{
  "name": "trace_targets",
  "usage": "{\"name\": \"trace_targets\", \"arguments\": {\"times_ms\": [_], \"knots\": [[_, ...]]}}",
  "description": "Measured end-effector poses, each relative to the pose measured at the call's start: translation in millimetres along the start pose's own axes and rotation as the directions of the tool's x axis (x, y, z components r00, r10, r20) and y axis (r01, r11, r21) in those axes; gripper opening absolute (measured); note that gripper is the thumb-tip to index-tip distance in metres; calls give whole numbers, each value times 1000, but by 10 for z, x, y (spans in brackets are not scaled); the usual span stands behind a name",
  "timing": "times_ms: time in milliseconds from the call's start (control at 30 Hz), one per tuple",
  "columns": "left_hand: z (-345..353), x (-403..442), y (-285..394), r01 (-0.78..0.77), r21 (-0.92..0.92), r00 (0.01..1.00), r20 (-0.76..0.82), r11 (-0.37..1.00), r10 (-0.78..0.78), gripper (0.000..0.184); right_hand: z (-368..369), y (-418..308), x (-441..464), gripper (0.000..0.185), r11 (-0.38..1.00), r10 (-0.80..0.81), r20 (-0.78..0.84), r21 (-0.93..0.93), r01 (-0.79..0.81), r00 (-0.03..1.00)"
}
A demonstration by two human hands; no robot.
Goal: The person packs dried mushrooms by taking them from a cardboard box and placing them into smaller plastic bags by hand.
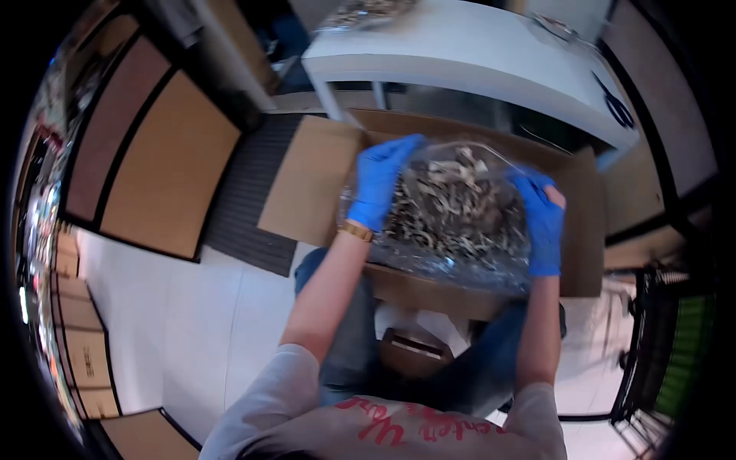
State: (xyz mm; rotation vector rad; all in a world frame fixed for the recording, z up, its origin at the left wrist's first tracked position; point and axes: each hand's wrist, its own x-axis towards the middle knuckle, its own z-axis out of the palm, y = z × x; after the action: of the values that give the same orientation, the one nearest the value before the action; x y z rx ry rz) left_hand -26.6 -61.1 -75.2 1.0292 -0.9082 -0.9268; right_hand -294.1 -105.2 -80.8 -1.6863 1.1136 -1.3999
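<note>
A clear plastic bag (pixel 502 222) full of brown and whitish dried pieces, perhaps sliced mushrooms, lies in the mouth of an open cardboard box (pixel 307 180) before me. My left hand (pixel 379 176), in a blue glove, pinches the bag's upper left edge. On the upper right edge, my right hand (pixel 540 218) grips the plastic; its glove leaves a bit of a finger bare. Between both hands the film is stretched, with the dried pieces (pixel 452 199) showing through. The box's inside below the bag is hidden.
Behind the box stands a white table (pixel 460 38), with scissors (pixel 613 103) at its right end and another bag of dried pieces (pixel 368 11) at its far left. A dark mat (pixel 249 195) lies left of the box. Black shelving (pixel 632 353) is at right.
</note>
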Motion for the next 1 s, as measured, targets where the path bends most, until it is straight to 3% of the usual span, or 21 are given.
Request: {"name": "trace_targets", "arguments": {"times_ms": [100, 300, 333, 367, 433, 467, 567, 600, 700, 733, 800, 900, 933, 1000], "knots": [[229, -36, -25, -7, 85, 997, 77, 996, 0, 23, -237, -8, 60, 16, 983, 164, 22, 74, -166, 986], [206, -189, -37, -50, 205, 977, 214, 978, 5, 23, -105, -131, -211, 18, 986, 160, 86, 29, -163, 983], [207, -152, -70, -13, 272, 968, 245, 962, -56, 22, -63, 37, -227, 17, 963, 248, 197, 55, -263, 949], [213, -182, -66, -10, 270, 966, 250, 963, -60, 22, -59, 93, -245, 17, 962, 253, 191, 51, -267, 948], [228, -184, -36, -59, 261, 961, 277, 964, -16, 23, -59, 101, -238, 16, 986, 27, 167, -166, 1, 986], [159, -133, -34, -19, 168, 981, 193, 986, -14, 23, -74, 71, -210, 16, 986, 31, 161, -168, -3, 987], [70, -27, -10, -42, 91, 984, 178, 995, 25, 20, -122, -111, -114, 14, 964, 226, 38, 138, -229, 973], [79, -44, -75, -18, 199, 982, 187, 980, -20, 19, -108, 113, -128, 13, 970, 208, 90, 104, -217, 974], [156, -111, -36, -93, 110, 976, 204, 990, 69, 19, -33, 11, -132, 13, 991, 99, -16, 88, -97, 995], [148, -67, -6, -79, 83, 990, 124, 993, 68, 19, -45, 4, -98, 13, 991, 101, -18, 87, -99, 995], [59, -14, -120, -17, 129, 993, 119, 991, 1, 19, -79, -8, -80, 14, 985, 172, 47, -9, -172, 984], [13, 84, -271, -40, 160, 989, 145, 986, 16, 20, -66, 131, -126, 15, 992, 71, 37, -108, -66, 997], [12, 147, -196, -43, 138, 992, 127, 990, 25, 21, -69, 118, -66, 15, 993, 65, 25, -105, -62, 998], [-22, 72, -126, -7, 96, 998, 69, 995, 1, 23, -99, 83, -75, 16, 981, 170, 29, 93, -172, 985]]}}
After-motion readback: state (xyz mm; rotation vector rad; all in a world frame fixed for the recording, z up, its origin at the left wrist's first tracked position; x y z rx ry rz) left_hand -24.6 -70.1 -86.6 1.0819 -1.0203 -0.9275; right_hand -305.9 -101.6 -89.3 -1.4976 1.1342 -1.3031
